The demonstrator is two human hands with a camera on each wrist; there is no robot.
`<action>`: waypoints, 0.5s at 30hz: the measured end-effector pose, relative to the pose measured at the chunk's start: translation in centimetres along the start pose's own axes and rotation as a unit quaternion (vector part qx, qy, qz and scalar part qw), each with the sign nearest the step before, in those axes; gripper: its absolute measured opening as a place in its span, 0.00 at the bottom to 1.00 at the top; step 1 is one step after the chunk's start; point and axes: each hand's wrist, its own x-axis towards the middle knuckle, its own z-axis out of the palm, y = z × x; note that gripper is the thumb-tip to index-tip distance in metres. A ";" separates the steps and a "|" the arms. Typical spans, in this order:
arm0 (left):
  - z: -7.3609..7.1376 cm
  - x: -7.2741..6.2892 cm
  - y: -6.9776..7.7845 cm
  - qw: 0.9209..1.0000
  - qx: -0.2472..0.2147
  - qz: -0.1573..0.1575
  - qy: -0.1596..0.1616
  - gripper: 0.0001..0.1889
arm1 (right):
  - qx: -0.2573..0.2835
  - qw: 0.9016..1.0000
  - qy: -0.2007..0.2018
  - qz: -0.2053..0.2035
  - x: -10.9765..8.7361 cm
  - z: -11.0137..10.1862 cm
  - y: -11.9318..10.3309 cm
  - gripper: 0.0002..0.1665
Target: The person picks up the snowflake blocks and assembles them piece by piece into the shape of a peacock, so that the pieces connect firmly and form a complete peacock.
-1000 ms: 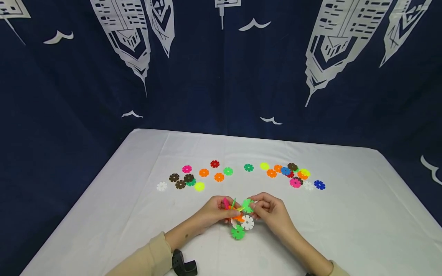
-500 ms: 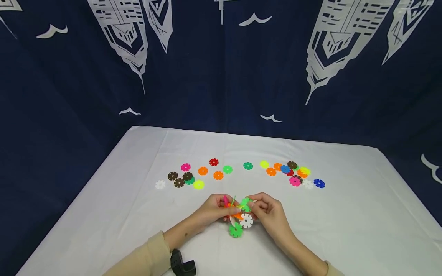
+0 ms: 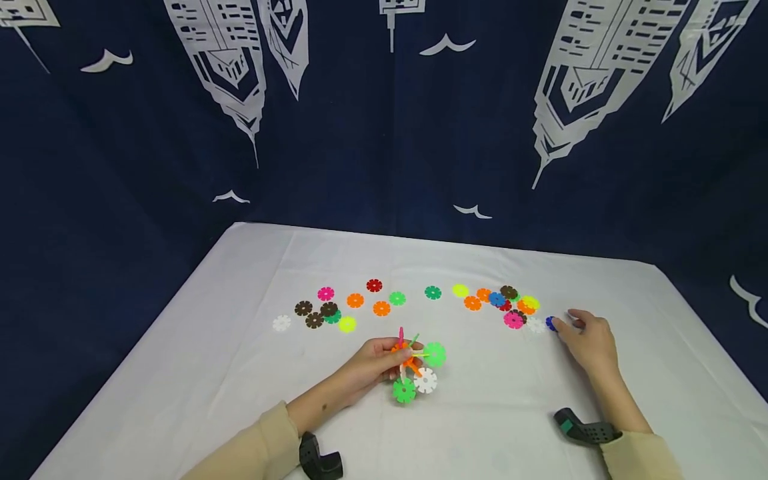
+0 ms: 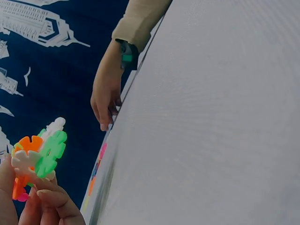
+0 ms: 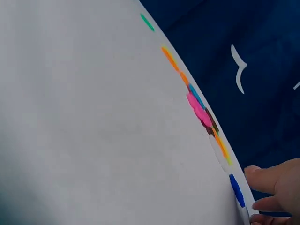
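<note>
My left hand point(image 3: 379, 360) pinches a cluster of joined notched plastic discs point(image 3: 411, 364) between thumb and fingers, above the table. On its right side stands a bright green disc point(image 3: 435, 355), with a white disc point(image 3: 425, 381) and another green disc point(image 3: 404, 391) lower down. Orange, pink and white pieces of it show in the left wrist view beside a green disc point(image 4: 50, 153). At the far right of the loose discs, my right hand point(image 3: 591, 343) reaches down to a dark blue disc point(image 3: 550, 323). The right wrist view shows its fingers point(image 5: 269, 178) spread beside that blue disc point(image 5: 237, 191).
Several loose discs lie in two groups on the white cloth point(image 3: 288, 387), the left group around a brown disc point(image 3: 303, 308), the right around a pink disc point(image 3: 513, 320). A teal disc point(image 3: 433, 293) lies between them. A dark blue curtain point(image 3: 384, 147) hangs behind the table.
My right hand has let go of the bright green disc, now attached to the cluster, and has moved right to the dark blue disc. My left hand keeps hold of the cluster, turned slightly.
</note>
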 end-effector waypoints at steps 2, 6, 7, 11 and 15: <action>0.0 0.0 0.0 1.000 -0.001 -0.001 0.000 0.18 | -0.024 1.000 -0.018 -0.002 0.4 -0.1 0.7 0.27; 0.0 -0.1 0.0 1.000 -0.008 -0.001 0.000 0.18 | -0.034 0.999 -0.023 0.002 0.6 -0.1 0.9 0.24; 0.0 -0.1 0.0 1.000 -0.009 0.000 0.000 0.18 | -0.030 0.999 -0.021 0.008 0.6 -0.1 0.9 0.23; 0.1 -0.1 0.0 1.000 -0.009 0.001 0.005 0.18 | -0.008 1.000 -0.010 0.028 0.5 0.0 1.1 0.22; 0.0 -0.1 0.1 1.000 -0.010 0.000 0.005 0.18 | 0.030 0.999 0.021 0.040 0.5 0.2 1.6 0.20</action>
